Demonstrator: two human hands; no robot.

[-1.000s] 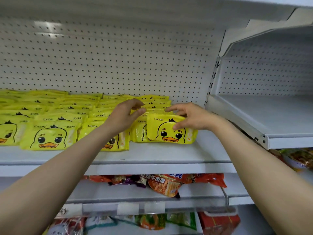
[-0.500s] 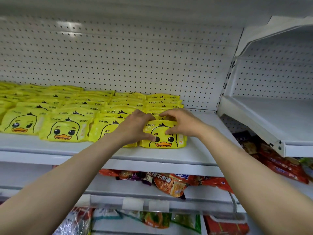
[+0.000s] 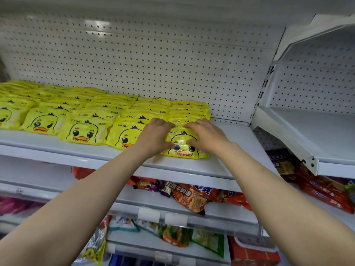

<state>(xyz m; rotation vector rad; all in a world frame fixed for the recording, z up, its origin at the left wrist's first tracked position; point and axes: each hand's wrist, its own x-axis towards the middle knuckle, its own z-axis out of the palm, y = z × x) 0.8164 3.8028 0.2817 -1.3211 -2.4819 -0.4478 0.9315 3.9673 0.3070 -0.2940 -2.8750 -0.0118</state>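
A yellow duck-face packet (image 3: 183, 145) stands at the front right end of the rows of like packets (image 3: 84, 131) on the white shelf (image 3: 115, 160). My left hand (image 3: 153, 138) grips its left side, fingers curled over the top edge and thumb on the printed face. My right hand (image 3: 206, 136) grips its right side the same way. The packet's lower edge rests on the shelf, leaning against the row behind it.
A perforated white back panel (image 3: 153, 60) rises behind the packets. To the right a bare white shelf (image 3: 307, 135) juts out higher. Below, shelves hold red and orange noodle packs (image 3: 192, 196) and red snack bags (image 3: 326, 191).
The packet came down from a raised hold to rest at the front of the row. My left hand moved from the neighbouring packets onto its left side. The view shifted left and down.
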